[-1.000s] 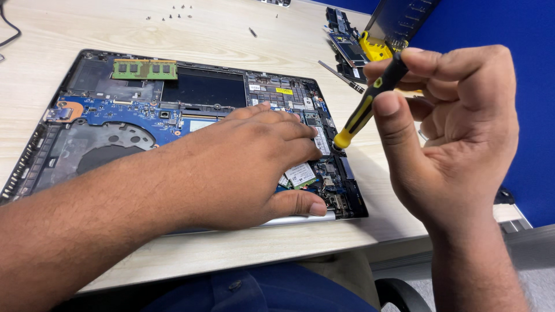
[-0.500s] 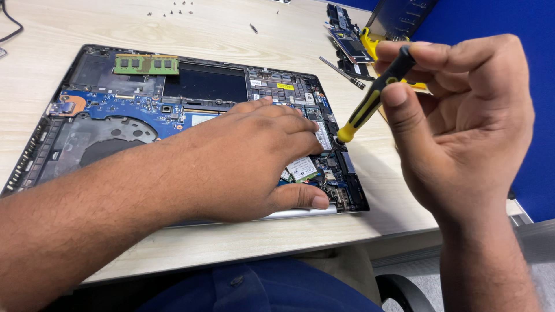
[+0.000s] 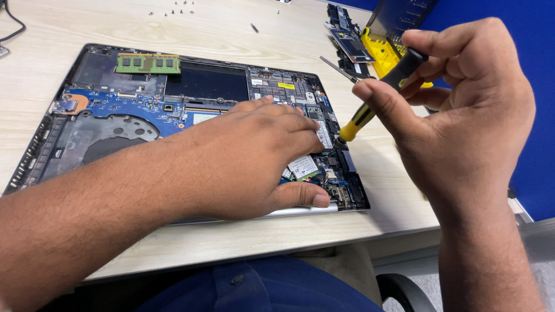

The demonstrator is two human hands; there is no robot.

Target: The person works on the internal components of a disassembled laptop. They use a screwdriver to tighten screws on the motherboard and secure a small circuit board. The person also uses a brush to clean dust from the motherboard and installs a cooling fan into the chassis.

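Pinching the light, stiff yellow-and-black plastic screwdriver (image 3: 376,95) by its handle, the right hand (image 3: 462,121) works over the fragile opened black laptop base (image 3: 191,110), which the flat, open left hand (image 3: 243,162) steadies.

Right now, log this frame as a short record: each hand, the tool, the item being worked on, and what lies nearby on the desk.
left hand: flat, palm down on the opened laptop, thumb at its front edge
right hand: gripping the screwdriver by its handle
screwdriver: yellow and black, tilted, tip down at the laptop's right side
opened laptop: bottom cover off, blue board and green memory module exposed
wooden desk: loose screws near the far edge, removed parts at the far right
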